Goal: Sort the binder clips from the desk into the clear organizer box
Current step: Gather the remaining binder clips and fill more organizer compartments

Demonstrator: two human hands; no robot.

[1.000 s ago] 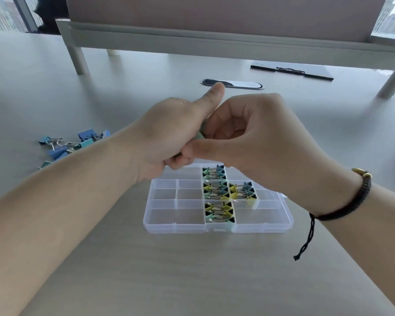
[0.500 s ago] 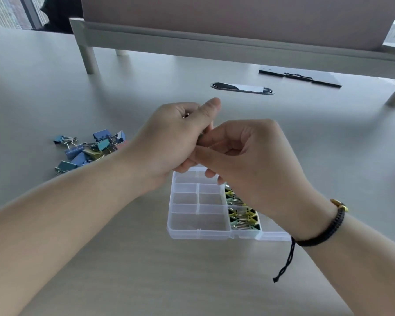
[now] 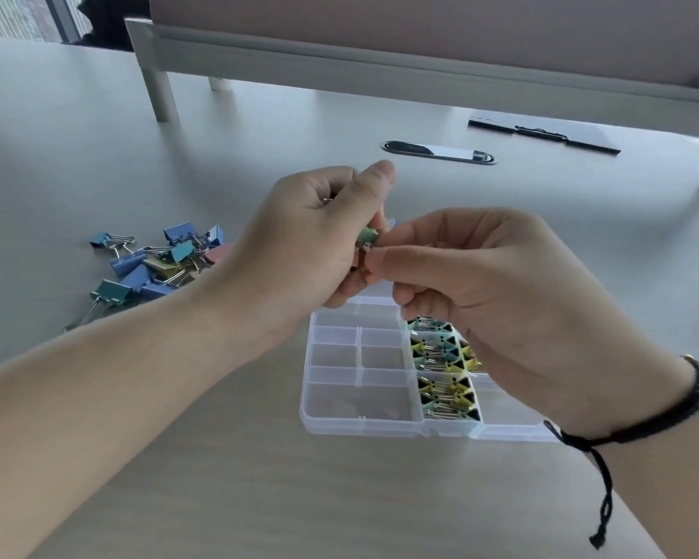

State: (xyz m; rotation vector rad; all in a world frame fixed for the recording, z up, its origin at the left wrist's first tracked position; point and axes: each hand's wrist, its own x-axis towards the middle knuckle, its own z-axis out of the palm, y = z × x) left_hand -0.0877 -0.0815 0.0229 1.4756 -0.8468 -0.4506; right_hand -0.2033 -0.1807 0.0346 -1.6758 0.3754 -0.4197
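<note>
Pale grey, the desk point(image 3: 97, 478) runs back to a raised partition, with a clipboard and an oval cable port far behind. At the left a loose heap of binder clips point(image 3: 158, 262) lies unsorted, blue, teal, yellow and one pink, well apart from the box. The left hand point(image 3: 299, 244) hovers above the desk with its fingers curled round a small green clip point(image 3: 367, 236), thumb up. Compared with a second ago the two hands sit lower and the right has slid down beside the left rather than wrapping over it, so the green clip now peeks out between them. The right hand point(image 3: 501, 292) pinches at that same clip with thumb and forefinger; it looks as if the clip is being passed or its wire handles folded before placing. Below lies the clear organizer box point(image 3: 360, 425), lid off, its middle column already packed with small clips point(image 3: 444, 369), the left compartments unfilled.
</note>
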